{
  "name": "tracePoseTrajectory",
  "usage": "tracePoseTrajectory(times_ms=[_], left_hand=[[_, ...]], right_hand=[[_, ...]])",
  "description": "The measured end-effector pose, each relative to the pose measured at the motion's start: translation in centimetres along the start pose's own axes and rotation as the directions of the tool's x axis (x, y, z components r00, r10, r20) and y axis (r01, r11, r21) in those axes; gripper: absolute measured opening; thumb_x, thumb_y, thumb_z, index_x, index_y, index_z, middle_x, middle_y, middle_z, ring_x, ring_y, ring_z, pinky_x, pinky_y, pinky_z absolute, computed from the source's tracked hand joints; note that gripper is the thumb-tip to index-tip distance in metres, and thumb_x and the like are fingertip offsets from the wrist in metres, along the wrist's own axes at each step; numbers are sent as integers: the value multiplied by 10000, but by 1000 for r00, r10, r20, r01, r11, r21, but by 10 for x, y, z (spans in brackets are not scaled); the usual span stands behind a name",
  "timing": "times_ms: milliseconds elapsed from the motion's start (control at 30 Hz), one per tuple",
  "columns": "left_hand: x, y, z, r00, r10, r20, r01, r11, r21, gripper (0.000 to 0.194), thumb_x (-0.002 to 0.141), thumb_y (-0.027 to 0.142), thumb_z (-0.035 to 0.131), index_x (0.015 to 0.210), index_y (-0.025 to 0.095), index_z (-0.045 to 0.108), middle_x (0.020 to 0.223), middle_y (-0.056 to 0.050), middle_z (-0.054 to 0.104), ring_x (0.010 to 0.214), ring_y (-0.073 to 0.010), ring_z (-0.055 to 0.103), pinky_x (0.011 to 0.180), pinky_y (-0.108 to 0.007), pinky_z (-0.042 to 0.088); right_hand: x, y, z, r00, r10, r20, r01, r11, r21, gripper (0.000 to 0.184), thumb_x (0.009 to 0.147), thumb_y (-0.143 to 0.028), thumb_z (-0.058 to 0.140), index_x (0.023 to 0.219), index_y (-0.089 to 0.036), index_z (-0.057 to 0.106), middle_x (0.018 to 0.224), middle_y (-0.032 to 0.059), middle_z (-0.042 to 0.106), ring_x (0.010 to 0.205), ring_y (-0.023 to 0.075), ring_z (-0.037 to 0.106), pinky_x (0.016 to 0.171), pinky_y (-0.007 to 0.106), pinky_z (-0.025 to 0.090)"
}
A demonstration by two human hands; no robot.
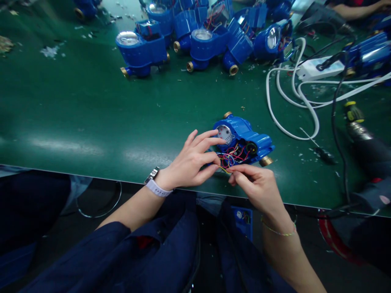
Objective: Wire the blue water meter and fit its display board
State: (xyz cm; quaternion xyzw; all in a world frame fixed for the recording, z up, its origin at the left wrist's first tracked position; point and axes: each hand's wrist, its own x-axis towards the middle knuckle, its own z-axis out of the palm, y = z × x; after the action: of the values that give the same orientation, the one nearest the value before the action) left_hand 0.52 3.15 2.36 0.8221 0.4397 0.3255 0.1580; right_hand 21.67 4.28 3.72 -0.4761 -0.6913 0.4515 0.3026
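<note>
A blue water meter (244,129) with brass pipe ends lies on its side near the table's front edge. Its round dial faces up and left, and its open compartment shows a tangle of coloured wires (233,156). My left hand (197,160) reaches over the dial with its upper fingers stretched, while thumb and forefinger pinch a thin yellow wire (224,167) beside the compartment. From the other side, my right hand (259,184) is closed in a pinch on that same wire. The exact wire ends are hidden by my fingertips.
Several blue meters (203,44) crowd the far side of the green table (91,110). At right are a white power strip (320,68), looped white cable (269,97), a thin screwdriver (325,155) and a power screwdriver (360,130). A co-worker's arm (351,10) shows top right.
</note>
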Motion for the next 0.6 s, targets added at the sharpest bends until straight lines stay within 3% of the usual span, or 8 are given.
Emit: tracePoseTrajectory(times_ms=[100,300,500,600], left_hand=[[0,0,0,1000,-21,-3,21,999,-27,115,893,207,539,874,212,652,1374,-72,535,1412,-280,341,1168,-584,177],[1,0,1,999,-39,-7,39,997,-67,106,895,206,533,853,202,630,1355,-70,552,1407,-284,347,1169,-588,180],[3,-5,-1,996,-89,-20,84,980,-183,140,912,217,500,854,198,627,1340,-83,556,1404,-280,343,1152,-578,247],[1,-5,1,997,-68,-22,62,979,-195,128,905,212,526,851,198,641,1335,-86,558,1397,-278,358,1140,-565,279]], right_hand=[[2,-3,7,999,23,44,-27,996,83,213,819,-306,600,843,-134,724,639,36,670,533,158,623,491,238,503],[9,-4,16,999,-8,38,5,997,76,201,832,-287,566,700,-152,636,548,4,600,467,118,540,449,207,428],[7,1,14,990,24,139,-44,989,140,245,848,-307,572,979,-126,675,641,16,642,500,126,563,473,222,462],[3,3,17,984,-17,176,-2,994,108,204,866,-310,590,944,-147,686,666,12,645,515,125,560,477,226,444]])
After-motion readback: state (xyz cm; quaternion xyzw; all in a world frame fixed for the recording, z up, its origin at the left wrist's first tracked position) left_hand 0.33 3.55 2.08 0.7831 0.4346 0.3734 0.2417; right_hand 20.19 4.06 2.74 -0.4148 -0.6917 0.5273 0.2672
